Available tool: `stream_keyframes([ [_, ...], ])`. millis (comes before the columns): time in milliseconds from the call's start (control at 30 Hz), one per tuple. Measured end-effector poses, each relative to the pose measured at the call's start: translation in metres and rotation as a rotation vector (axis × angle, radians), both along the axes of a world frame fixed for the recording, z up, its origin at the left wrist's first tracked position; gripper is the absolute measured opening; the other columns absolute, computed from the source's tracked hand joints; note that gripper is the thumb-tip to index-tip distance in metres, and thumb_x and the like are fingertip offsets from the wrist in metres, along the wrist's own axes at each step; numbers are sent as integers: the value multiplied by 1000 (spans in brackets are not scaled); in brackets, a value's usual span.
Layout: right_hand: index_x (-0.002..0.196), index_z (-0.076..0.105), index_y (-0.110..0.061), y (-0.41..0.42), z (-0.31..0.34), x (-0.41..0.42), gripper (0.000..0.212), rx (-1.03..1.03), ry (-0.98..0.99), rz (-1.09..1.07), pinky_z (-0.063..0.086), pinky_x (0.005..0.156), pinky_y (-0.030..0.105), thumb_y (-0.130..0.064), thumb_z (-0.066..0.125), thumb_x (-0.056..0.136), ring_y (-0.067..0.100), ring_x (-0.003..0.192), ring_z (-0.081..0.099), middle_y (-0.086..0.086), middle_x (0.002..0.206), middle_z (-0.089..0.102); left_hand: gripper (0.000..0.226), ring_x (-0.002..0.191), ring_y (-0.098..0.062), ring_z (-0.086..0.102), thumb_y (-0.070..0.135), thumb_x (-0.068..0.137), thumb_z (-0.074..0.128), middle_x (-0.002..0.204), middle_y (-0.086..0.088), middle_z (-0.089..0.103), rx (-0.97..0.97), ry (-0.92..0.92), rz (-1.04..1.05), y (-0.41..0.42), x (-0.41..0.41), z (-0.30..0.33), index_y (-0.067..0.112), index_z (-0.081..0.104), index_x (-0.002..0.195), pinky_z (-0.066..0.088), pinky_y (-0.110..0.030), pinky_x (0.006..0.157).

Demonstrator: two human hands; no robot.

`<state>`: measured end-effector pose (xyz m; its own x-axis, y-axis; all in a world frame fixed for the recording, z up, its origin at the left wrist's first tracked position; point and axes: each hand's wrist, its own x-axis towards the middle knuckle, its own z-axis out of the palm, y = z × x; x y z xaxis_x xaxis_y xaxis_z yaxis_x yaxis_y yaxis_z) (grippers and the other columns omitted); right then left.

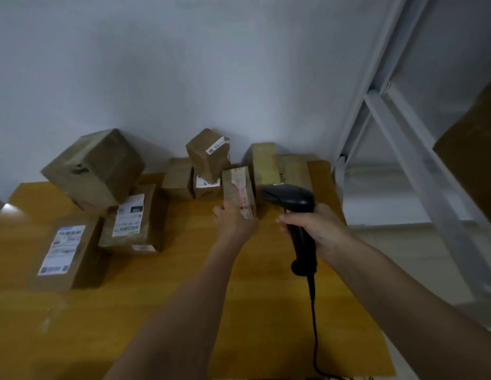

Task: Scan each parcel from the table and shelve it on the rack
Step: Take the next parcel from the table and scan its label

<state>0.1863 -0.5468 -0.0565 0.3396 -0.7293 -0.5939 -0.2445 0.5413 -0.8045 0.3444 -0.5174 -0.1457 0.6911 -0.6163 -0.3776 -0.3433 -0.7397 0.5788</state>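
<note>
Stacked along the back of the counter [184, 311], against the wall: parcels [96, 168] (two more lying front left). Standing right of it, the rack [398, 138].

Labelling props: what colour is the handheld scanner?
Black scanner, cable included; head view.

On the wooden table [184, 311], the left hand [234, 219] grips a small taped parcel [238, 191] while the right hand [318, 224] holds a black corded barcode scanner [292, 200] just beside it.

Grey wall [184, 64] (plain) behind
</note>
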Motion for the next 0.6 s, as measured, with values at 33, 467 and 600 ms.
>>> stream_keyframes([
  [33, 88, 68, -6, -5, -3, 7, 11, 4, 5, -29, 51, 95, 45, -4, 74, 79, 31, 91, 69, 18, 95, 73, 85, 129, -32, 32, 33, 79, 77, 140, -12, 30, 15, 1, 21, -8, 6, -4, 13, 27, 144, 38, -42, 103],
  [467, 100, 66, -4, -23, -34, 11, 24, 19, 35, -227, 53, 87, 45, -5, 76, 77, 27, 82, 67, 16, 91, 68, 122, 137, -38, 23, 29, 70, 86, 150, -17, 20, -17, 125, 178, -63, 39, -44, 16, -2, 154, 32, -51, 108],
  [600, 100, 66, -2, -25, -42, 12, 26, 18, 47, -234, 52, 89, 47, -5, 76, 76, 28, 82, 68, 20, 93, 70, 124, 137, -39, 27, 27, 69, 85, 149, -19, 24, 34, 135, 147, -53, 48, -46, 18, -4, 154, 34, -51, 108],
])
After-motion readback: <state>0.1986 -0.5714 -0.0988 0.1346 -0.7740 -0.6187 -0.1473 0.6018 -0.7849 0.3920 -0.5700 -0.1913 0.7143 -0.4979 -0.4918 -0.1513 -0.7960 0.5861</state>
